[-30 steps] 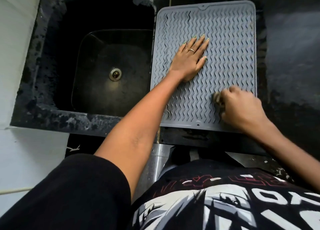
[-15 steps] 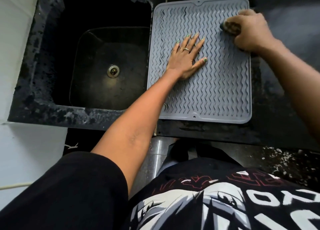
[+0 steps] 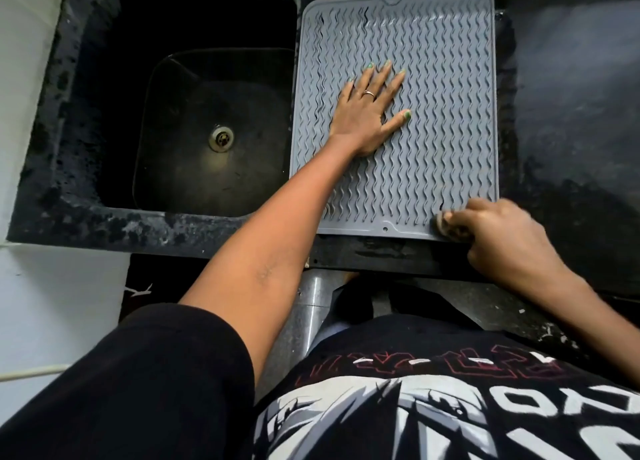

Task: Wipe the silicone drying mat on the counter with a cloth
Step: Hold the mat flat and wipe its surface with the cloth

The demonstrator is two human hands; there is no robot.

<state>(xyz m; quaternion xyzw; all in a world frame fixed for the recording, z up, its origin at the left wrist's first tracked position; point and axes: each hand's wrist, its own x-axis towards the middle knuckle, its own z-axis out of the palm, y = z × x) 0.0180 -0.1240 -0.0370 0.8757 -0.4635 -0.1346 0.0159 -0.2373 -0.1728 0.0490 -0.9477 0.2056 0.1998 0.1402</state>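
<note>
Half a second ago your right hand point(image 3: 512, 241) was up at the far right corner of the grey wavy-ribbed silicone drying mat point(image 3: 446, 89); it has now swept down the right edge to the near right corner, low and right of centre in the frame, while your left hand point(image 3: 369, 113) has kept its place. That left hand lies flat and open, fingers spread, pressing on the mat's middle-left to pin it. Your right grip is closed around a small bunched dark cloth point(image 3: 450, 225), only a blurred scrap of it showing at the fingertips, touching the mat's near rim. The mat sits on the dark stone table point(image 3: 571, 113), just beside the black sink point(image 3: 214, 130) at the left, its long axis running from the top of the frame down toward you. From the right grip, nearly all the mat lies up and to the left, so the cloth is at the very end of a lengthwise stroke. Judging by that, your next pass would have to run back up along the ribs, or shift left toward the pinning hand. Your right hand is the one nearer the unwiped-looking centre strip; whether that strip is clean cannot be told.
</note>
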